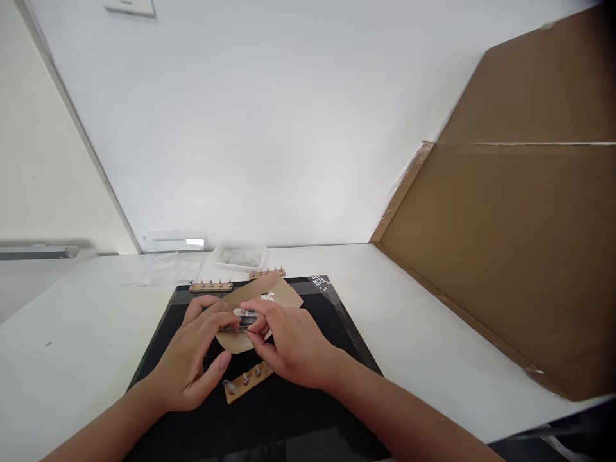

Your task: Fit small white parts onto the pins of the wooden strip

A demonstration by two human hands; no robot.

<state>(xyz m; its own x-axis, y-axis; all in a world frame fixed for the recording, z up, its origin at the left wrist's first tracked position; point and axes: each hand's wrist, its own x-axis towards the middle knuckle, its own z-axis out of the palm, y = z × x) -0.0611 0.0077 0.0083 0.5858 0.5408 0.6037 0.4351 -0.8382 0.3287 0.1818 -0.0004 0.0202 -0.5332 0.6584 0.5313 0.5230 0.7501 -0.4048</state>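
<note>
A brown paper sheet (286, 292) lies on a black mat, with a small dark rectangular piece (248, 321) and whitish bits (268, 296) on it. My left hand (192, 362) reaches in from the left. Its fingertips touch the dark piece's left end, while the thumb stands well apart. From the right, my right hand (293, 343) has its thumb and fingers closed in a pinch at the other end; what is between them is too small and partly hidden. Below the hands lies a wooden strip with metal pegs (248, 380), its right end covered by my right hand.
Two more pegged wooden strips, a left one (210, 287) and a right one (267, 274), sit along the back of the black mat (212, 430). Behind are a clear plastic tray (239, 256) and clear bags (166, 268). A cardboard panel (520, 244) stands at the right.
</note>
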